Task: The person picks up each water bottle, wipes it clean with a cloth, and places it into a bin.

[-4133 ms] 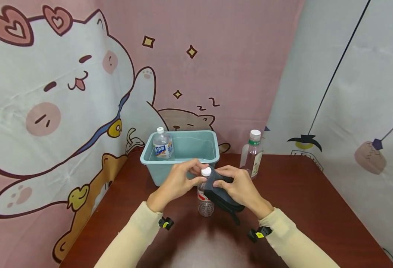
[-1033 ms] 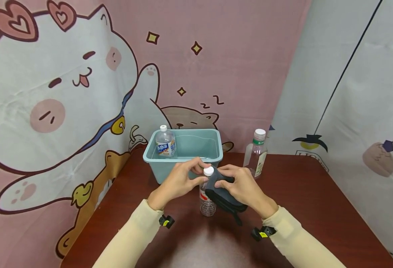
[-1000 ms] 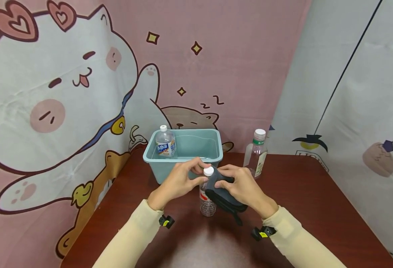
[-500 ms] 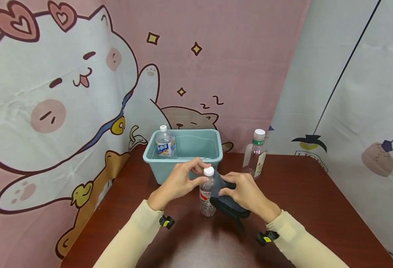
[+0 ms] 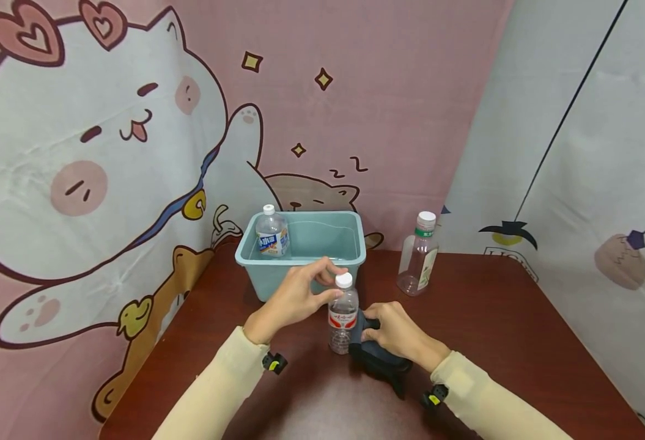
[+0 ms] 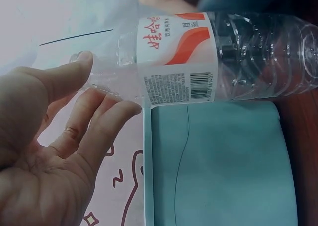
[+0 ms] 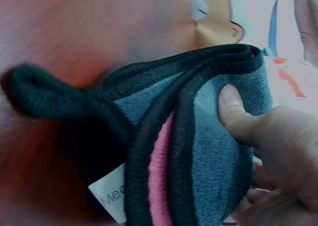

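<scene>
Right hand [image 5: 396, 333] and the folded gray cloth [image 5: 379, 355] sit lower than in the earlier frame, down from just below the cap to the lower right side of the red-labelled bottle [image 5: 343, 321]; thumb and fingers clamp the cloth. Left hand [image 5: 297, 293] pinches this bottle at its neck, upright on the table [image 5: 493, 318] before the teal bin [image 5: 258, 278]. Second bottle [image 5: 272, 238] stands inside the bin, third [image 5: 417, 266] right of it on the table.
</scene>
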The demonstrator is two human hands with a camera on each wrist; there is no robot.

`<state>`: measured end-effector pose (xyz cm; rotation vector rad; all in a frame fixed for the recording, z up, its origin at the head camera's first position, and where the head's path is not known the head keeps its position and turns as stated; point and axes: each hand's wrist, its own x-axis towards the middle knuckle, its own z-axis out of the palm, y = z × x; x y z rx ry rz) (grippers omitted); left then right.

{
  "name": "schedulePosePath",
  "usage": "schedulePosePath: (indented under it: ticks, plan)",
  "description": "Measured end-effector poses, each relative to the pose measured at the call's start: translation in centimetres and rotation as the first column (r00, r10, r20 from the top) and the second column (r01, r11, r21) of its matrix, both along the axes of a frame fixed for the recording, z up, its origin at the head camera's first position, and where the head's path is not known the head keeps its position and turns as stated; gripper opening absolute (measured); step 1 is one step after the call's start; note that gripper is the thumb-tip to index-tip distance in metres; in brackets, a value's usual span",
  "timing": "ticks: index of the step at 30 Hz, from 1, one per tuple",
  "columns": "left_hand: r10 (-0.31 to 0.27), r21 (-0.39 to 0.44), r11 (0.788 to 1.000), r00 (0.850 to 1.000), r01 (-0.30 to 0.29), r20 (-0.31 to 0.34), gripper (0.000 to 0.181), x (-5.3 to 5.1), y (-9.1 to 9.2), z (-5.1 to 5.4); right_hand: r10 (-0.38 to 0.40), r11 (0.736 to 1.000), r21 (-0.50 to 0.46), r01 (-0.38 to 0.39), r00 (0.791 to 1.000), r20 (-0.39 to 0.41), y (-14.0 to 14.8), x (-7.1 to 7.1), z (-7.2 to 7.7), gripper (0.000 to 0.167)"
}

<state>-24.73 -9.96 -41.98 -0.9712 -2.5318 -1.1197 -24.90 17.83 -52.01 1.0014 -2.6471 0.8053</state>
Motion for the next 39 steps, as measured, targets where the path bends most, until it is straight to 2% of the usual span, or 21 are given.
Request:
schedulePosePath:
  ticks: [4,10,15,23,30,39]
  plan:
    - [-0.004,-0.005,1.0,1.0,0.004,-0.004,0.036,0.1,0.1,-0.2,0.023,0.998,0.05,-0.026,0.997,0.071,-0.2,0.0,-1.3,0.025]
    - [-0.009,0.006,1.0,1.0,0.009,-0.01,0.036,0.0,0.2,-0.4,0.041,0.997,0.058,-0.045,0.996,0.077,-0.3,-0.1,-1.9,0.018]
    - [-0.008,0.006,1.0,1.0,0.008,-0.02,0.037,0.0,0.1,-0.4,0.047,0.999,0.008,-0.048,0.995,0.091,-0.1,-0.1,-2.0,0.021]
    - [-0.007,-0.002,1.0,1.0,0.007,-0.009,0.036,0.0,0.1,-0.3,-0.014,0.999,-0.043,0.018,0.996,0.087,0.0,0.5,-2.0,0.034]
    - [0.003,-0.012,1.0,1.0,-0.003,0.005,0.037,0.1,0.1,-0.2,-0.032,0.994,-0.103,0.038,0.998,0.055,0.0,0.6,-1.1,0.038]
    - [0.01,-0.007,1.0,1.0,-0.01,-0.003,0.038,0.1,-0.1,0.0,-0.058,0.984,-0.163,0.07,0.995,0.075,-0.2,0.7,2.3,0.039]
